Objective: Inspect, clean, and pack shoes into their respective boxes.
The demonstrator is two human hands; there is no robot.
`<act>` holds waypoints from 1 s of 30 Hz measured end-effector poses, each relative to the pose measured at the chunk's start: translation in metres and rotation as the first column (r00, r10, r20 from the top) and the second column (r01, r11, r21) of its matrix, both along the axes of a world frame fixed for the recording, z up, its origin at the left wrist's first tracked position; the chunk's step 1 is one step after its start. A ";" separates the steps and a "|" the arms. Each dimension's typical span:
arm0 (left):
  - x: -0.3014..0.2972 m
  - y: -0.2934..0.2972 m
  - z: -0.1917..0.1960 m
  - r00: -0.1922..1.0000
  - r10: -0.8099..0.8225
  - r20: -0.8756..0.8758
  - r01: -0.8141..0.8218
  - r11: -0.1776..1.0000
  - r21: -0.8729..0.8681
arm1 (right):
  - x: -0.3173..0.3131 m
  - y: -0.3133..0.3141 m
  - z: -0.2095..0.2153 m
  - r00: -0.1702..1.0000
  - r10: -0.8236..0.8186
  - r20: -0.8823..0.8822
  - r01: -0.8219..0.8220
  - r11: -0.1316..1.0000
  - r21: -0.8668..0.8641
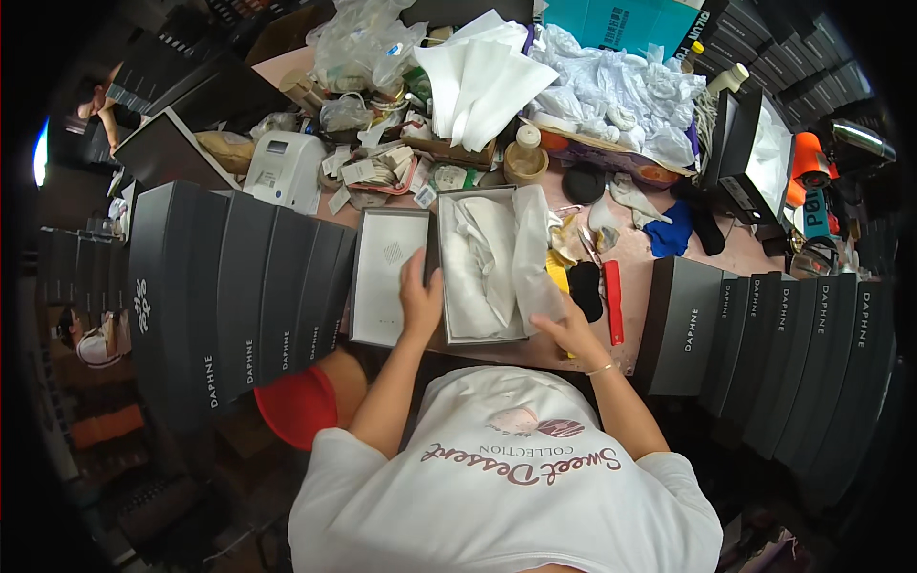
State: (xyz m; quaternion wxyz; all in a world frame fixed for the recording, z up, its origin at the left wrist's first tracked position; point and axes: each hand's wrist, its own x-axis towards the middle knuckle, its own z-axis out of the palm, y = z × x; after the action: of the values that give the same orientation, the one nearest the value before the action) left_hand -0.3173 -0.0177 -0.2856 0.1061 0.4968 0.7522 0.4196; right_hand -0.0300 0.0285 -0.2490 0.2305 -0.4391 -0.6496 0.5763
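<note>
1. My left hand [418, 304] rests on the near left edge of an open shoe box [482, 329], fingers loosely spread and pointing up along the wall between the box and its lid; it pinches nothing that I can see.
2. My right hand [573, 334] lies at the box's near right corner, fingers stretched out flat toward a sheet of white wrapping paper [533, 258] that hangs over the right wall. The fingertips touch the paper's lower edge; whether they grip it I cannot tell.
3. The box sits in the middle of the pink work table [638, 263], directly in front of me, filled with crumpled white tissue; what lies under the tissue is hidden.
4. The box's lid [387, 277] lies upside down just beside the box on the left, its pale inside facing up.
5. A row of dark closed boxes [239, 286] stands on edge to my left, and a second row of dark boxes [764, 339] stands to my right.
6. A red flat tool [614, 301] lies just right of my right hand, next to a black oval pad [585, 288] and a yellow piece [557, 269].
7. A white label printer [284, 170] stands at the table's far left, with a stack of white folded sheets [482, 81] and bags of clutter behind the box.
</note>
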 end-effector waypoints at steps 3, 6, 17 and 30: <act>-0.021 -0.052 -0.008 0.998 0.053 -0.017 -0.054 0.872 -0.486 | -0.057 0.006 0.024 0.944 0.287 0.160 -0.326 0.876 0.356; -0.028 -0.096 -0.040 0.995 -0.079 0.057 0.098 0.807 -0.583 | -0.098 -0.011 0.012 0.774 0.445 0.451 -0.633 0.586 0.507; -0.001 -0.097 0.147 0.588 -0.197 0.785 0.190 0.976 0.103 | -0.111 -0.046 -0.015 0.632 0.323 0.705 -0.743 0.513 0.430; 0.000 -0.070 0.019 0.815 0.032 0.579 0.273 0.860 -0.431 | -0.023 -0.056 0.024 0.934 -0.328 0.143 0.286 0.924 0.255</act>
State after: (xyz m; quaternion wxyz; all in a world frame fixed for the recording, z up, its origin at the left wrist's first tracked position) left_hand -0.3170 -0.0882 -0.2669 0.4758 0.3534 0.7334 0.3330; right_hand -0.0528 -0.0280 -0.2254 0.3066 -0.5573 -0.6532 0.4109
